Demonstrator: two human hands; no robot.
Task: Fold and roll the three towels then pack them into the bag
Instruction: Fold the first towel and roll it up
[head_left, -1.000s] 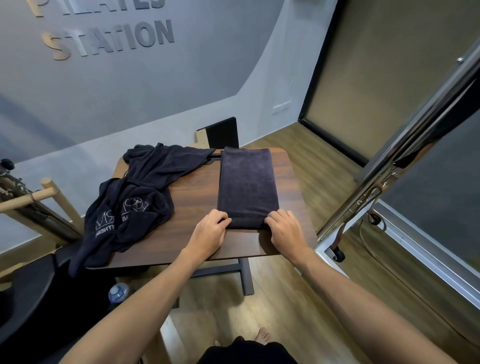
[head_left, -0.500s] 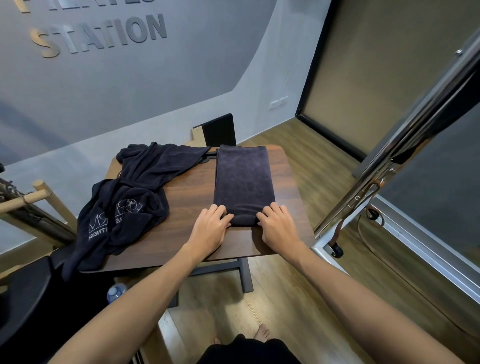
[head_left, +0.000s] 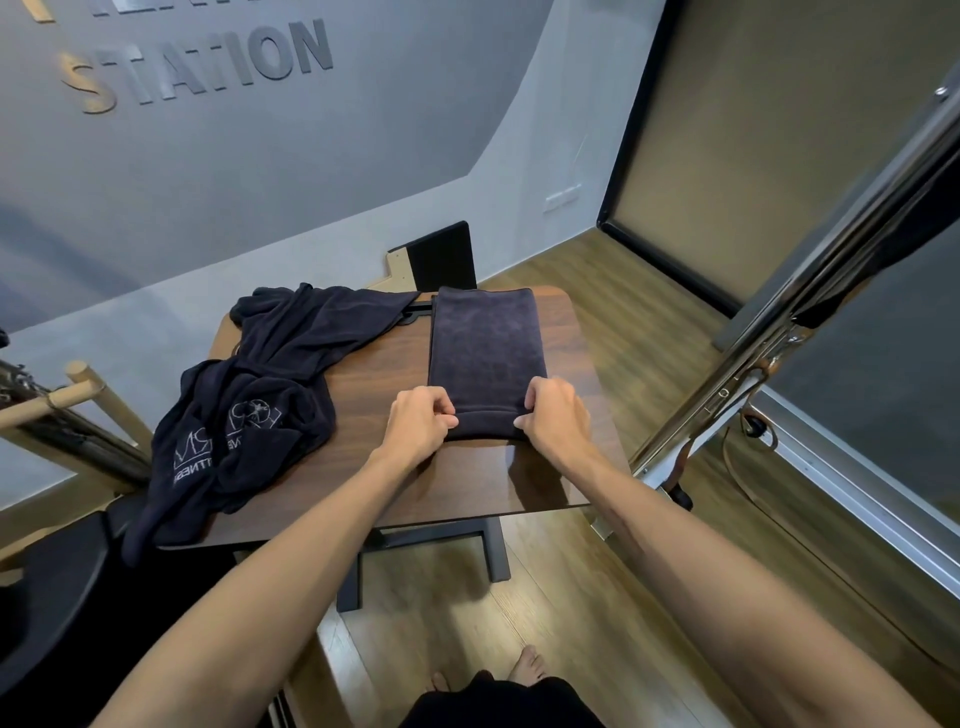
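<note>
A dark folded towel (head_left: 485, 348) lies as a long strip on the right half of the wooden table (head_left: 545, 467). Its near end is turned up into a small roll. My left hand (head_left: 418, 423) grips the roll's left end with curled fingers. At the roll's right end, my right hand (head_left: 556, 413) grips it in the same way. A heap of dark unfolded towels (head_left: 249, 410) with pale lettering covers the table's left side and hangs over its left edge. No bag can be made out with certainty.
A black panel (head_left: 441, 257) stands behind the table against the wall. Wooden poles (head_left: 67, 397) and dark equipment stand at the left. A chrome frame (head_left: 779, 332) rises at the right. Wooden floor lies beyond; my bare feet (head_left: 524, 667) show below.
Both hands went from lying on the towel's near end to curling round it, and that end has turned up into a small roll slightly farther from me.
</note>
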